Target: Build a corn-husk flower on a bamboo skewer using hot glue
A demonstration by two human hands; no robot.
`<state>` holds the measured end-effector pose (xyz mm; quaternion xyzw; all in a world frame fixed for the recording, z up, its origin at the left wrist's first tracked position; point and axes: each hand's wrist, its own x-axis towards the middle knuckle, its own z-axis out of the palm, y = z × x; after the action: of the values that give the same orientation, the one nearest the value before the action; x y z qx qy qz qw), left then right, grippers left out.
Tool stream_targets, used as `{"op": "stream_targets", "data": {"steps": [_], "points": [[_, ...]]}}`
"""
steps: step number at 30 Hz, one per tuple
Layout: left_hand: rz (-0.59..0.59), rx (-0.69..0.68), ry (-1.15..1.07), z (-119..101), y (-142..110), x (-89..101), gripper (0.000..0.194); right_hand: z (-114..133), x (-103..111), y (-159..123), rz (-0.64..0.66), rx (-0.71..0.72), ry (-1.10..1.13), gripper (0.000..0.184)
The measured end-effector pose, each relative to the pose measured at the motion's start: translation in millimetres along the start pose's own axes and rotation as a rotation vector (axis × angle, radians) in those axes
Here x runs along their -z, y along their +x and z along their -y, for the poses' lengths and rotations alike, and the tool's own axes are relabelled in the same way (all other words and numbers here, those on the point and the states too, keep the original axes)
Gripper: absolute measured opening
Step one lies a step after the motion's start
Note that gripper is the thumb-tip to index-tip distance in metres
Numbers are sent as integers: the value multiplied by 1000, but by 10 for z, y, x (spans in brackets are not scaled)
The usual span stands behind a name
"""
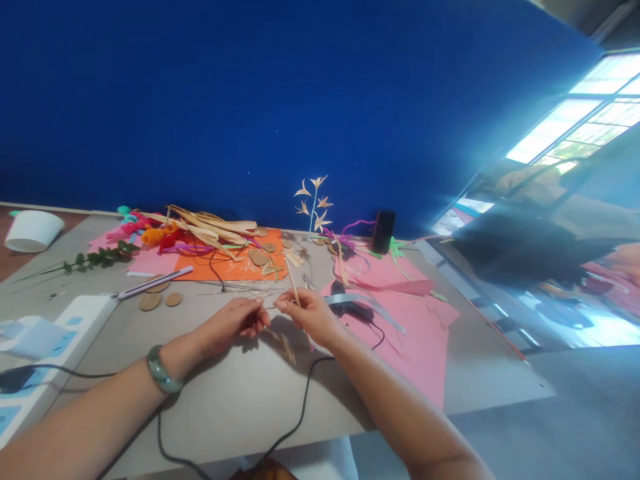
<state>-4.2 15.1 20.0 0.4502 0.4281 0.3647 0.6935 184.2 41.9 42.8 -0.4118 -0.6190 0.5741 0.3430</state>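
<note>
My left hand [240,320], with a green bangle on the wrist, is closed with thumb and fingers pinched near the middle of the table. Just right of its fingers hangs a small pale strip of dried husk [287,347], seemingly from its grip. My right hand [311,317] faces it, thumb and forefinger pinched on a fine strand that spans the small gap between the hands. A thin pale stick [293,277] rises at a slant out of my right hand. Behind them, a stem with several husk flowers [314,207] stands upright by the blue wall.
Dried husks [210,227] lie on orange paper [195,267] at the back. Pink paper [420,347] and a black glue gun [353,308] are to the right, a dark phone [383,232] behind. A power strip [75,340], pen [155,283] and white cup [34,231] are left. Black cables cross the front.
</note>
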Motion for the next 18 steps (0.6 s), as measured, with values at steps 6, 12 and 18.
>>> {"op": "stream_targets", "data": {"steps": [6, 12, 18], "points": [[78, 80, -115, -18, -16, 22, 32, 72, 5, -26, 28, 54, -77, 24], [26, 25, -108, -23, -13, 49, 24, 62, -10, -15, -51, 48, -30, 26], [-113, -191, 30, 35, 22, 56, 27, 24, -43, -37, 65, -103, -49, 13]]}}
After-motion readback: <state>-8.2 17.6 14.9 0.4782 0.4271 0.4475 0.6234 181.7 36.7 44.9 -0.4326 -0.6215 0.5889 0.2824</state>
